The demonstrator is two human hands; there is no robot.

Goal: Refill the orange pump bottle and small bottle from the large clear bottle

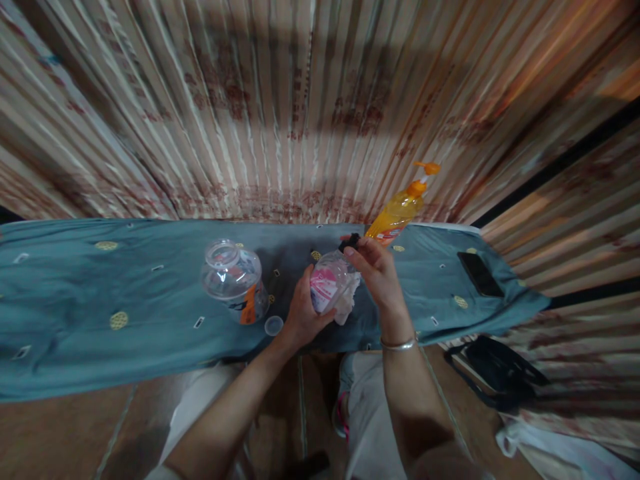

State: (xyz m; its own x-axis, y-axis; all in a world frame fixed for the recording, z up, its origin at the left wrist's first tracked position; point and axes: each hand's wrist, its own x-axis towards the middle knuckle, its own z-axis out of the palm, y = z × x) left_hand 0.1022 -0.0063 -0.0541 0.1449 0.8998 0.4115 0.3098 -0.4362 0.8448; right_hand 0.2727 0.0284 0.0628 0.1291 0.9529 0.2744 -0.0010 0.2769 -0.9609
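Left hand (300,313) wrapped around the lower body of a small clear plastic bottle (327,283) with a pink-and-white label, fingers curled round from the 7 o'clock side. Right hand (377,270) up at the neck end, fingertips pinched on the little black cap (350,241) at the top. So both hands closed on the same bottle, one at each end. Bottle held just above the table (75,287), dead centre of the view, long axis tilted from about 7 o'clock (base, in the left palm) up toward 1 o'clock (cap, under the right fingers). Cap end clearly nearer the right hand, base nearer the left. Can't tell whether the cap is tight or already loose, too small and a bit blurred. Bit of white crumpled stuff, tissue or cloth (349,303), bunched under the bottle against the left fingers. Silver bangle (399,345) on the right wrist.

Moving outward: small round clear lid (273,325) flat on the teal cloth just at 8 o'clock from the left hand. Past that, at 9 o'clock, a bigger clear plastic jar (234,279) with an orange-marked label, standing apart from the hands. At 1 o'clock behind the right hand, orange pump bottle (400,208), leaning in the picture, near the striped curtain (300,100). Black phone (480,273) lying flat at 3 o'clock, well apart. Black bag (493,373) on the floor at 4 o'clock. Knees in light trousers below the table edge.
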